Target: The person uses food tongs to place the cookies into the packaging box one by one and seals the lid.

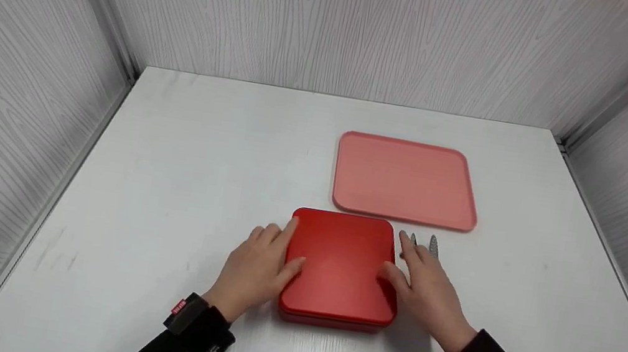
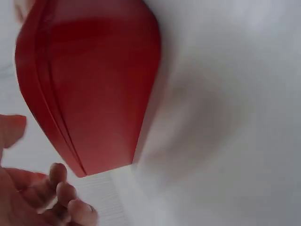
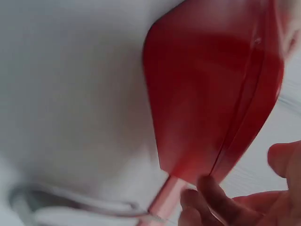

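Note:
A red lidded box [image 1: 338, 262] stands near the table's front, its lid seam running close under the top edge. At its left side is my left hand [image 1: 252, 267], index finger along the edge and thumb over the lid in the head view. My right hand [image 1: 434, 289] flanks the opposite side, its thumb over the lid's right edge. In the left wrist view, the fingertips [image 2: 59, 174] are by a corner of the box [image 2: 99, 89], thumb spread away. The right wrist view has fingertips [image 3: 207, 186] right at another corner, thumb likewise apart.
A flat pink tray [image 1: 407, 181] lies behind the box, slightly to the right. Two narrow grey metal tips [image 1: 434, 245] poke out behind my right hand; a blurred grey metal utensil [image 3: 30, 200] shows in the right wrist view. Wood-grain panels [image 1: 338, 22] enclose the white table.

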Demonstrator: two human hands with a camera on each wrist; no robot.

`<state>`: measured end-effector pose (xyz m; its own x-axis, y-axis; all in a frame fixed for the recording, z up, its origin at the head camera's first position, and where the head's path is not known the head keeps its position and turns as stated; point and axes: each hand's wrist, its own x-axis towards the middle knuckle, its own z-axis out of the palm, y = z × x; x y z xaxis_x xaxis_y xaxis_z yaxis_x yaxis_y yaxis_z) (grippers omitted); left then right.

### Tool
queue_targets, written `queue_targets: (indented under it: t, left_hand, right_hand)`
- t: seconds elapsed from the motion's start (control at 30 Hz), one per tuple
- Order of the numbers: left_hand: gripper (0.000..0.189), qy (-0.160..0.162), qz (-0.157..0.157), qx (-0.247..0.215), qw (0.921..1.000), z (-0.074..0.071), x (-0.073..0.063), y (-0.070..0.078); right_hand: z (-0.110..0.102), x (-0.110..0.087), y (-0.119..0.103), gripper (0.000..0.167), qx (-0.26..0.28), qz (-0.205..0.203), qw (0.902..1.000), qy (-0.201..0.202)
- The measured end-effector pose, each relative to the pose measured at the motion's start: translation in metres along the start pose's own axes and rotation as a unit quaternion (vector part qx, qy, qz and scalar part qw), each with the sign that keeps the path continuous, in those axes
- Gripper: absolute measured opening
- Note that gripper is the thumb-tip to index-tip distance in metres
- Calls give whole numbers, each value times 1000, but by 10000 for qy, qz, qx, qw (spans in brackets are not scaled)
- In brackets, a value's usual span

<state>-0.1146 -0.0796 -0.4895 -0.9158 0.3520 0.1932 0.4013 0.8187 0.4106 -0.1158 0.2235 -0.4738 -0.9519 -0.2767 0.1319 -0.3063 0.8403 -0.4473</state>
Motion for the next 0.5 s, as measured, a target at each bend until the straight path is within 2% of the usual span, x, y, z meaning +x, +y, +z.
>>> queue_targets:
  t: [0.07, 0.1, 0.17, 0.27, 0.33, 0.4, 0.5]
  left_hand:
    - [72, 139, 788, 633, 9948, 0, 2, 2]
    - [74, 71, 1108, 810, 9905, 0, 3, 3]
    - [83, -275, 1544, 1047, 9821, 2, 5, 4]
    - [97, -922, 1779, 1231, 9719, 7, 7, 5]
    - [105, -1217, 1844, 1332, 9661, 11, 6, 5]
    - [111, -1345, 1897, 1417, 9622, 15, 6, 4]
    - [118, -1294, 1958, 1501, 9604, 18, 5, 4]
  right_hand:
    - [2, -1, -2, 74, -435, -527, 9976, 141]
    - [4, -1, -3, 77, -597, -780, 9951, 116]
    - [9, -2, -5, 83, -868, -1223, 9887, -77]
    - [16, -3, -7, 91, -1199, -1654, 9781, -404]
    - [20, -4, -7, 95, -1356, -1811, 9723, -590]
    - [23, -5, -7, 98, -1474, -1893, 9683, -698]
    - [26, -5, -5, 100, -1572, -1976, 9647, -742]
